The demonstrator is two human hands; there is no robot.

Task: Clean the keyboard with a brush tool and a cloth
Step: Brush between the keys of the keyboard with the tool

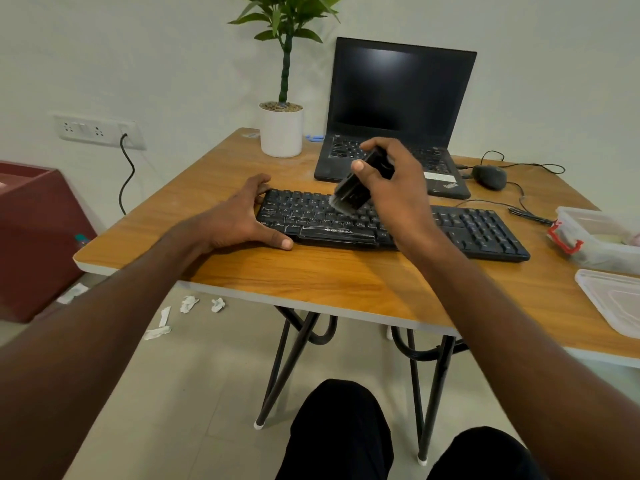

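Head view: keyboard [391, 225] lies flat on the counter [311, 271], near the front edge, running left to right; left hand [239, 218] is spread at its left end, fingers on the far corner, thumb along the front edge, steadying it; right hand [398, 188] grips the brush [353, 190] by its black body, thumb on the near side, fingers curled over the back, bristles angled down-left and touching or just above the keys in the left-middle rows; can't tell which. No cloth seen on the counter.

Handling, as a guess: keyboard is light, stiff plastic and prob slides on smooth wood, so bracing the end makes sense; keycaps wobble and could pop if scrubbed hard; brush is light w/ a rigid body and soft bristles; hold it at the body, not the bristles, and use light strokes along the rows.

Around: open laptop [398, 116] just behind the keyboard, screen dark; potted plant [282, 126] behind-left; mouse [490, 176] and its cable behind-right, cable trailing near the keyboard's far right edge; clear box [595, 237] w/ red clip and a loose lid [613, 299] at the right edge; crumpled paper bits [188, 303] on the floor. Laptop's front lip is nearest the brush, so long back-strokes may knock it; dust may land on the laptop.
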